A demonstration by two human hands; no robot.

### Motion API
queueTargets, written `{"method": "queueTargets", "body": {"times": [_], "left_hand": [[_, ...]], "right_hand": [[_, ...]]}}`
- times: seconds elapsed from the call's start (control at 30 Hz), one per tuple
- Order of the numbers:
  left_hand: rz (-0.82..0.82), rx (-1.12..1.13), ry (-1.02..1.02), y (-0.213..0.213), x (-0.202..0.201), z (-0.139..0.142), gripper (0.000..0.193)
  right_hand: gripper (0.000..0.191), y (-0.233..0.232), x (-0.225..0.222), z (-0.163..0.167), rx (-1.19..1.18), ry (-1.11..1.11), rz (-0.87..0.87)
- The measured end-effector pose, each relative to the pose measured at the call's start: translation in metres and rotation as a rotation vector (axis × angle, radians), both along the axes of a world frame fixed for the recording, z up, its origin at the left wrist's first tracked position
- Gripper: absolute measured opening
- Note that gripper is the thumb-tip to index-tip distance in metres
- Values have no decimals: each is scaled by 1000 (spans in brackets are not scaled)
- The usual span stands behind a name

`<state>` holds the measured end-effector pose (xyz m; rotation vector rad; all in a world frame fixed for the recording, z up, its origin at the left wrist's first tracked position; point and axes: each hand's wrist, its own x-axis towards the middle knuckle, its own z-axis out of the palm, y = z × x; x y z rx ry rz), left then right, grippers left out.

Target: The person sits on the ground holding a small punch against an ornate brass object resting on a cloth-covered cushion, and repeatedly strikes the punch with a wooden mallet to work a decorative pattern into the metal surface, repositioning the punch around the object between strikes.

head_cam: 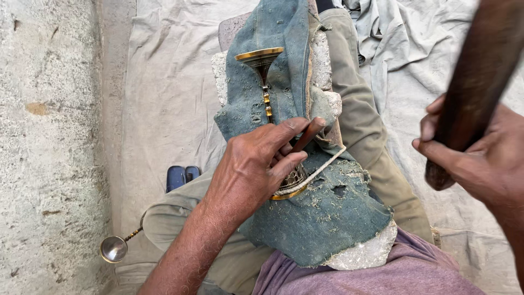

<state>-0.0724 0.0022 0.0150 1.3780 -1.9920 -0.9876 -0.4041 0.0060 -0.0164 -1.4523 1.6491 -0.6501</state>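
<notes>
Brass goblet [267, 104] under left hand [256, 164] – fingers closed on a chisel [307, 135]; right hand [480, 158] fisted round a wooden mallet handle [469, 93].

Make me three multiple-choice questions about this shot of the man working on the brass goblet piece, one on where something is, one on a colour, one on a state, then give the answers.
1. Where does the silver ladle lie?
A. on the cloth at lower left
B. on the goblet
C. in the right hand

2. What colour is the worn cloth under the brass goblet piece?
A. red
B. blue-green
C. white

3. How is the right hand?
A. open and flat
B. closed round a dark wooden handle
C. resting on the goblet

Answers:
1 A, it lies by the person's knee on the grey ground sheet.
2 B, the frayed fabric over the stone block is blue-green.
3 B, the fingers wrap the raised handle, while the left hand presses a thin brown tool against the goblet.
</notes>
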Motion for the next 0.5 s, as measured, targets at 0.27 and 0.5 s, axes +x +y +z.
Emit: {"method": "queueTargets", "body": {"times": [0.27,0.5], "left_hand": [[21,0,-8,3,0,0,53],[27,13,-11,4,1,-3,52]], "right_hand": [[38,-8,5,9,-64,38,60],[43,-14,7,16,-90,453,214]]}}
